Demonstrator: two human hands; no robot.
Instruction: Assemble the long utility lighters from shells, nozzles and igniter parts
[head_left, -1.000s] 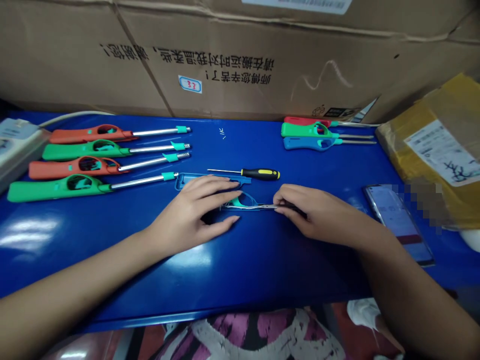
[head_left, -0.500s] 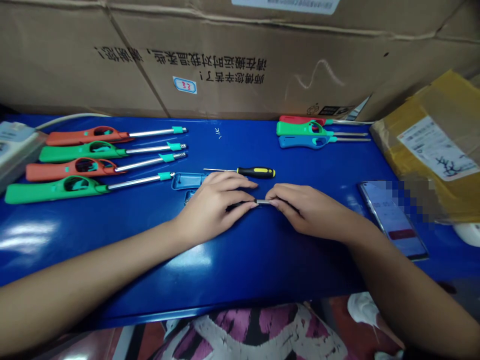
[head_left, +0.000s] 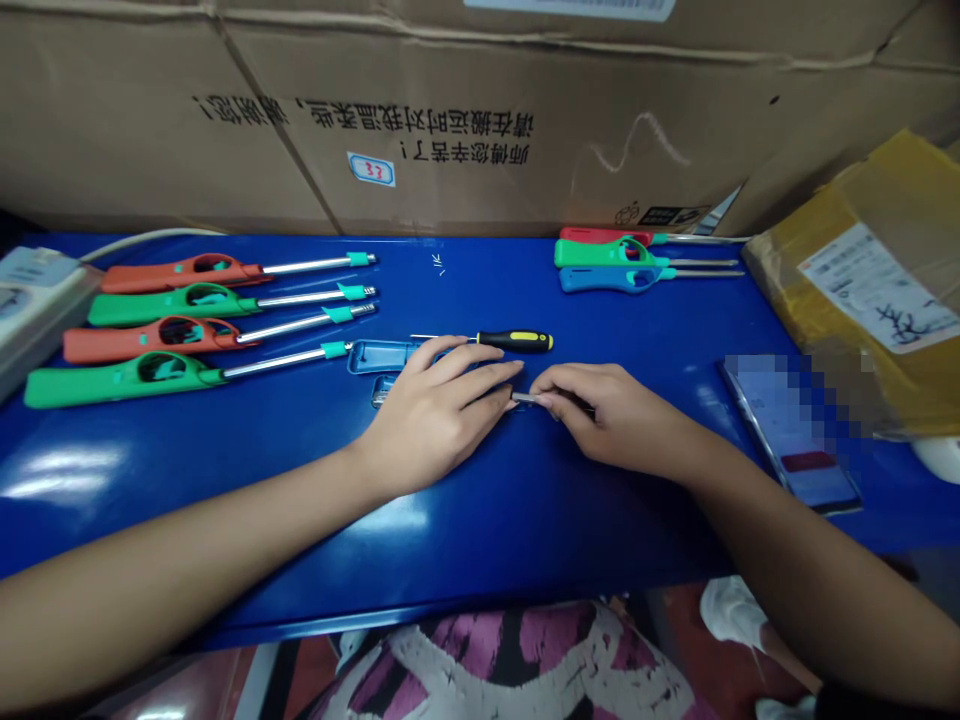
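Note:
A thin metal tube (head_left: 524, 398) spans the small gap between my two hands. My right hand (head_left: 611, 420) pinches its right end between thumb and forefinger. My left hand (head_left: 439, 430) is closed about its left end, the other fingers stretched over what lies beneath. Partly under that hand are a hollow blue casing half (head_left: 379, 356) and a smaller blue casing piece (head_left: 381, 390); the hand hides the rest of them. Just beyond the fingers lies a screwdriver (head_left: 517, 342) with a black and yellow handle.
Several orange and green lighters (head_left: 154, 378) with metal barrels lie at the left. A few more lighters (head_left: 607, 280) lie at the back right. A phone (head_left: 787, 430) and a taped parcel (head_left: 847, 220) are at the right. A large cardboard box (head_left: 450, 60) stands behind the blue table (head_left: 480, 540).
My left hand has rolled over slightly, its fingers lying flatter. The metal tube is still between the hands and now tilts a little. The whole view has shifted slightly.

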